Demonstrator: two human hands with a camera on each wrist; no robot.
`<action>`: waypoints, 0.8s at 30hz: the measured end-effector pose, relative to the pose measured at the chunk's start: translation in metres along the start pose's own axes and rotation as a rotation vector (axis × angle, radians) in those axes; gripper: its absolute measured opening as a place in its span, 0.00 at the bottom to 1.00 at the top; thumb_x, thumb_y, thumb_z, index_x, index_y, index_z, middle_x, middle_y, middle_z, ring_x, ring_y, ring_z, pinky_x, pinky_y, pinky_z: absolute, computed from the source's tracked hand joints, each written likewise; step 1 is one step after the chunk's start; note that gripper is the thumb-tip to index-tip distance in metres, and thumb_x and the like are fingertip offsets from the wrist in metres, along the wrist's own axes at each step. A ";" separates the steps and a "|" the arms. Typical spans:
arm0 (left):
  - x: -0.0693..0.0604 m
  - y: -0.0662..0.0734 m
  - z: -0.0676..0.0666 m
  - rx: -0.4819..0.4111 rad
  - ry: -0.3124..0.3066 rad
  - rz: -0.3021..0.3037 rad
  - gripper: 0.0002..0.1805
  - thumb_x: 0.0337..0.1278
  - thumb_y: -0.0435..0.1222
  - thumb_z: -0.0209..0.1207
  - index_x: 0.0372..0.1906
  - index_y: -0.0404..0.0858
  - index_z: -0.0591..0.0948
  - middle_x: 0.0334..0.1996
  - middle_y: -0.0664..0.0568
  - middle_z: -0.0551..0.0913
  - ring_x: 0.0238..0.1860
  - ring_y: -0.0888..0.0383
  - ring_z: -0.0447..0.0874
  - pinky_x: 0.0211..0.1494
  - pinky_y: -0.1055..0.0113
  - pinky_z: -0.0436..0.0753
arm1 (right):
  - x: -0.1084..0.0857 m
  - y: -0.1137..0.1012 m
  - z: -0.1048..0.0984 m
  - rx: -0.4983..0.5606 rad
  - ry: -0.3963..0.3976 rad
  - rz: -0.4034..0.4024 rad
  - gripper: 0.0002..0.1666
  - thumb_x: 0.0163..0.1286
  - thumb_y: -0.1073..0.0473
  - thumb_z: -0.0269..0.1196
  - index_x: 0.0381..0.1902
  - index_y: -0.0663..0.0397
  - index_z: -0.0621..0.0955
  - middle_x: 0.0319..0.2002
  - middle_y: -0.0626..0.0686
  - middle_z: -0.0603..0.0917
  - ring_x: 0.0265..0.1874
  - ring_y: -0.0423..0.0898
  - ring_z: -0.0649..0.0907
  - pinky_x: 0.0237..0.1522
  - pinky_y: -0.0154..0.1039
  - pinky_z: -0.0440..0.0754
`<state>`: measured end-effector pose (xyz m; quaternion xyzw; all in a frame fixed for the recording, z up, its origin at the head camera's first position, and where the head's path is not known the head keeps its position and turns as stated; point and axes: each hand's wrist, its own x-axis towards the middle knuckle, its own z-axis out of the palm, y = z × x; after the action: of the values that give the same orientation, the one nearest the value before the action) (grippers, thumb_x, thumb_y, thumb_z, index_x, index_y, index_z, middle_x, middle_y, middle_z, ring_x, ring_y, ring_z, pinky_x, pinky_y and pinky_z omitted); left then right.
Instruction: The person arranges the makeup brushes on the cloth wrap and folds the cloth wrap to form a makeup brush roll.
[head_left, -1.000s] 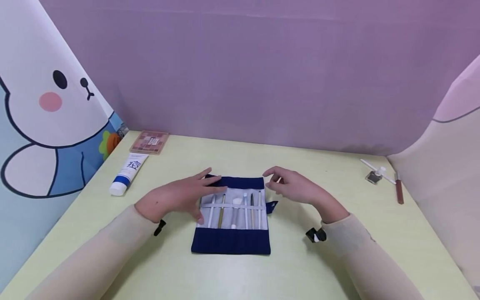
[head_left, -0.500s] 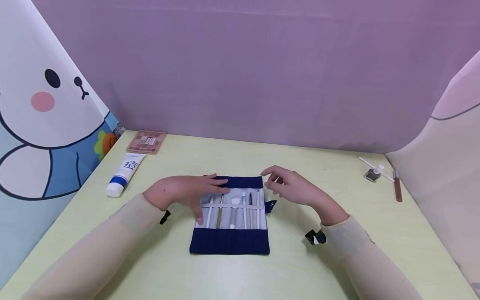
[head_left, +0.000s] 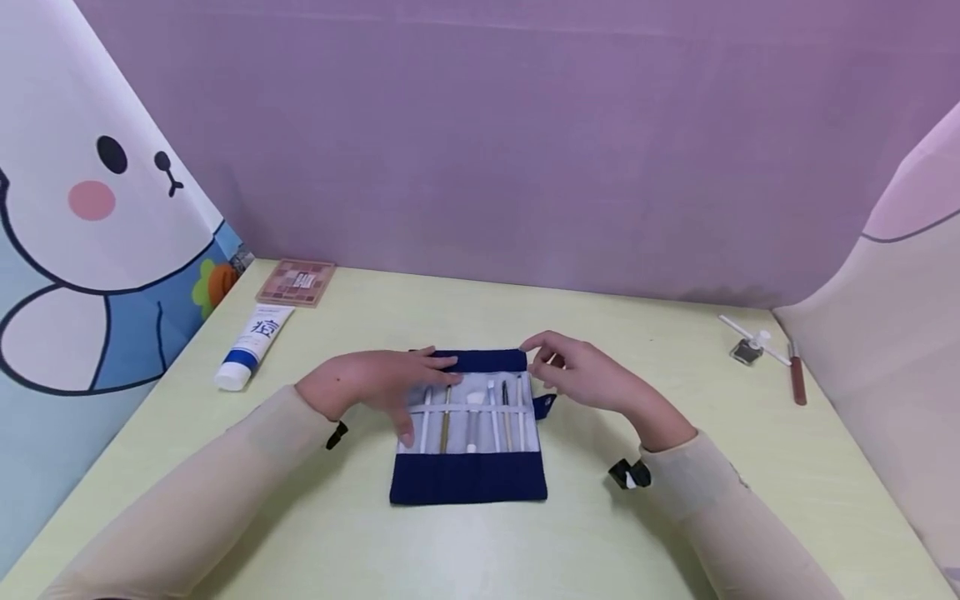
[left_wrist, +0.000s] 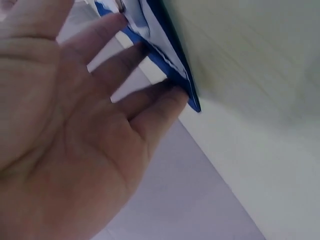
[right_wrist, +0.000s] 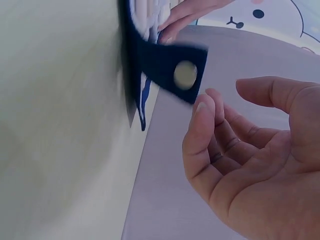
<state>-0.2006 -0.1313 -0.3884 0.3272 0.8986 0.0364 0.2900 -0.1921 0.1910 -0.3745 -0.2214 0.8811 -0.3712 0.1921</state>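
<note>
An unfolded navy brush roll with a grey lining lies on the table in the head view. Several makeup brushes sit side by side under its elastic band. My left hand rests its straight, spread fingers on the roll's upper left part; the left wrist view shows the fingertips touching the navy edge. Just off the upper right corner hovers my right hand, fingers loosely bent, thumb apart, holding nothing. The roll's snap tab sticks out near those fingers in the right wrist view.
At the far left lie a white and blue tube and a pinkish palette. On the far right are a small dark bottle, a white stick and a reddish-brown tube. A purple backdrop borders the table.
My left hand has turned and shifted a little to the right over the roll, its fingers settling lower. The roll has slid slightly right. My right hand has barely moved.
</note>
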 end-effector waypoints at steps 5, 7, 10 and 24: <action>0.002 0.006 0.002 -0.035 0.047 -0.035 0.64 0.45 0.54 0.83 0.87 0.53 0.59 0.90 0.51 0.49 0.90 0.35 0.40 0.85 0.35 0.63 | -0.002 -0.007 0.002 0.004 -0.003 -0.003 0.21 0.84 0.53 0.55 0.71 0.46 0.77 0.54 0.59 0.86 0.45 0.54 0.87 0.46 0.46 0.90; 0.002 0.009 0.003 -0.046 0.060 -0.057 0.64 0.45 0.54 0.83 0.87 0.53 0.59 0.90 0.50 0.49 0.89 0.34 0.40 0.85 0.35 0.63 | -0.003 -0.011 0.005 0.004 -0.011 -0.009 0.22 0.84 0.53 0.55 0.71 0.47 0.77 0.54 0.59 0.86 0.45 0.56 0.86 0.46 0.47 0.89; 0.002 0.013 0.002 -0.058 0.083 -0.085 0.64 0.46 0.55 0.82 0.87 0.51 0.59 0.89 0.48 0.51 0.89 0.33 0.43 0.85 0.35 0.64 | -0.004 -0.015 0.011 -0.023 -0.022 -0.048 0.22 0.84 0.55 0.56 0.71 0.52 0.77 0.53 0.58 0.86 0.42 0.53 0.85 0.43 0.43 0.86; 0.002 0.030 0.003 -0.066 0.143 -0.198 0.61 0.49 0.56 0.81 0.85 0.45 0.62 0.87 0.40 0.55 0.86 0.28 0.51 0.84 0.36 0.66 | -0.013 -0.040 0.063 -0.295 -0.038 -0.144 0.28 0.80 0.55 0.63 0.71 0.62 0.77 0.61 0.61 0.83 0.52 0.48 0.85 0.53 0.46 0.88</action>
<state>-0.1833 -0.1064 -0.3841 0.2238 0.9433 0.0603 0.2377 -0.1400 0.1369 -0.3834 -0.3170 0.9040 -0.2462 0.1470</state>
